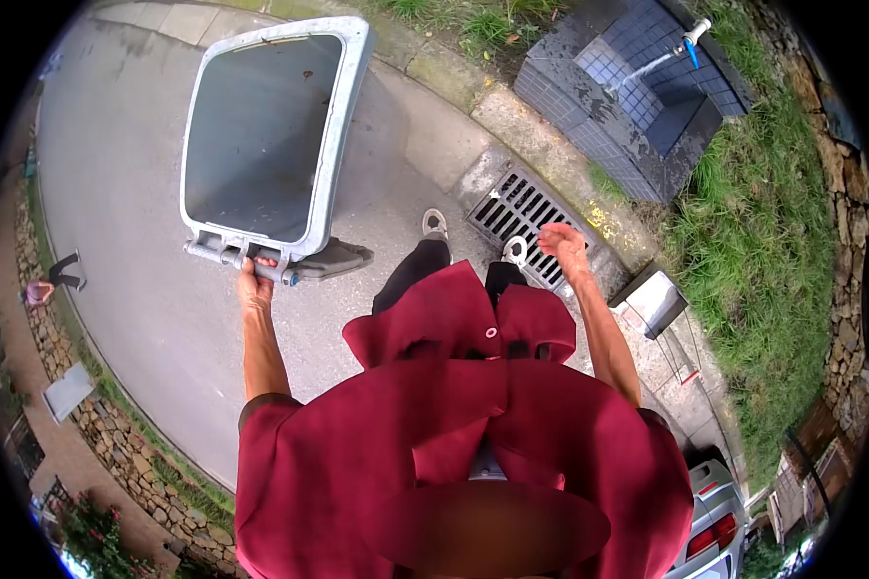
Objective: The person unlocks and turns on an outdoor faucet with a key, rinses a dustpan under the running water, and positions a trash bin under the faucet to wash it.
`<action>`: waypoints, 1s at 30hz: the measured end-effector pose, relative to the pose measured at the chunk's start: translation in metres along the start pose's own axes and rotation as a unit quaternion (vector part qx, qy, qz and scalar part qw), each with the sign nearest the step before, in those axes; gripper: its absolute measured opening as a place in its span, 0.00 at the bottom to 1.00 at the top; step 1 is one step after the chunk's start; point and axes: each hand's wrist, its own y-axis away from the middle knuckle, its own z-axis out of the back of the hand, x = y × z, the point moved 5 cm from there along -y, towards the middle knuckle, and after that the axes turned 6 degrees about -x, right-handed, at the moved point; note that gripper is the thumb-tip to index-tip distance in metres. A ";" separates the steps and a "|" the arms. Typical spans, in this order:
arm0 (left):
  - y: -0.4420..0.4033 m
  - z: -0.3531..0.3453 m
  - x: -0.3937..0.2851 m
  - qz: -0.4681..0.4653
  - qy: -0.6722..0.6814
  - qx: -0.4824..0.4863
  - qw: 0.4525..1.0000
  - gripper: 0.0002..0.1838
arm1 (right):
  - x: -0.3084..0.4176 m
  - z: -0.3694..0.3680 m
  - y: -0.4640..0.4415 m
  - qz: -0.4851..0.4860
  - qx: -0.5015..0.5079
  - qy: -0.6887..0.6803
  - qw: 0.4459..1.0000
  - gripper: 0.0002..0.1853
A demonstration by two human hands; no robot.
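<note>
Grey wheelie bin [338,145] on the road [116,145], just in front of the left hand [255,287], long way pointing forward. Held there by the right end of its handle bar [282,275]. Next, near the drain grate [526,212], right hand [565,248], loose and holding nothing, well apart from the bin.

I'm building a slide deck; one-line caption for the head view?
Left hand gripping the handle of a grey bin, empty right hand near a drain grate, water running from a tap.

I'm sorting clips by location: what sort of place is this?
Outdoors, probably a roadside: a drain grate is set beside the pavement, with grass and a car nearby.
</note>
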 end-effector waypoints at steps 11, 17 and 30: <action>0.028 -0.030 0.019 -0.036 0.243 0.068 0.967 0.17 | 0.136 -0.334 -0.066 -0.026 0.178 -0.058 0.982 0.30; 0.016 -0.032 0.018 -0.018 0.285 0.122 0.950 0.15 | 0.147 -0.386 -0.098 -0.072 0.213 -0.129 0.966 0.27; 0.080 -0.108 -0.040 0.011 0.168 0.136 0.976 0.11 | 0.132 -0.289 -0.048 -0.118 0.163 -0.307 0.930 0.20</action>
